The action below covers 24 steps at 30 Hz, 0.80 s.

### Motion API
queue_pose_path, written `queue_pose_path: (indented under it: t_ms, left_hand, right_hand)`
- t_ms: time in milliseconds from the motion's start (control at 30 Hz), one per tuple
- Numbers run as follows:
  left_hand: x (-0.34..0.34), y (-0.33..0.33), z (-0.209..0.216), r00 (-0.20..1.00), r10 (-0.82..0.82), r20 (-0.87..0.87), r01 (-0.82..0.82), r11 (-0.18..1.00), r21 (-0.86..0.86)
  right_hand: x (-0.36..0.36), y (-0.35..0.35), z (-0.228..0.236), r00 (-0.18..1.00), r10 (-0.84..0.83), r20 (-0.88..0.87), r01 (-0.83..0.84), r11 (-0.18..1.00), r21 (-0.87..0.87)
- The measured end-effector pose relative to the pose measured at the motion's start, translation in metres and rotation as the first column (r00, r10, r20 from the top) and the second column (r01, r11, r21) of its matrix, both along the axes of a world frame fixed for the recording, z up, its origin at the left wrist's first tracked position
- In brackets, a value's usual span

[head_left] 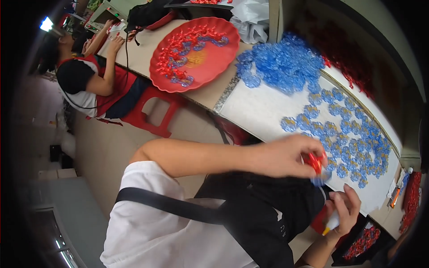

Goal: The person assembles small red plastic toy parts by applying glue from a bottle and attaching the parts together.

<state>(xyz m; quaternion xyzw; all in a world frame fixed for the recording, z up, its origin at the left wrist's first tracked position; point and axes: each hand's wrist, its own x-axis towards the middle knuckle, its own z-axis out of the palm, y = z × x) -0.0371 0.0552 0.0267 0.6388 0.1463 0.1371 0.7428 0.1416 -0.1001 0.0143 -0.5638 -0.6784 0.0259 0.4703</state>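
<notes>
My left hand [292, 156], reaching in over my lap, pinches a shiny red plastic piece [314, 162]. A translucent blue flower-shaped piece [321, 179] is right under it, seemingly joined to it; motion blurs both. Lower down, my right hand [344, 210] curls its fingers round a small white bottle with a yellow tip [332, 222], the tip pointing down and away from the pieces. Just beyond my left hand, many blue flower pieces with yellowish centres [345, 152] lie spread on a white sheet [250, 109] on the table.
A heap of plain blue flower pieces [281, 62] sits on the sheet's far end. Beyond is a red scalloped tray [205, 82] holding red-and-blue pieces. Red pieces fill a shelf [351, 62]. An orange cutter [394, 198] lies at right. Another person [96, 85] works beside a red stool [152, 109].
</notes>
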Motion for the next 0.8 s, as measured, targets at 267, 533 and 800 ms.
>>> queue_pose_path:
  t_ms: [267,533,800]
  left_hand:
    - [-0.166,0.153,0.056,0.629,0.748,-0.212,-0.097,0.347,0.933]
    - [-0.192,0.195,0.023,0.480,0.785,-0.390,0.342,0.242,0.908]
    - [-0.216,0.196,0.023,0.528,0.770,-0.359,0.195,0.302,0.933]
  right_hand:
    - [0.020,-0.010,-0.005,0.991,-0.089,0.096,0.101,0.988,-0.117]
    - [0.021,-0.026,-0.014,0.987,-0.156,0.021,0.157,0.967,-0.202]
    - [0.022,-0.023,-0.011,0.987,-0.156,-0.049,0.143,0.967,-0.210]
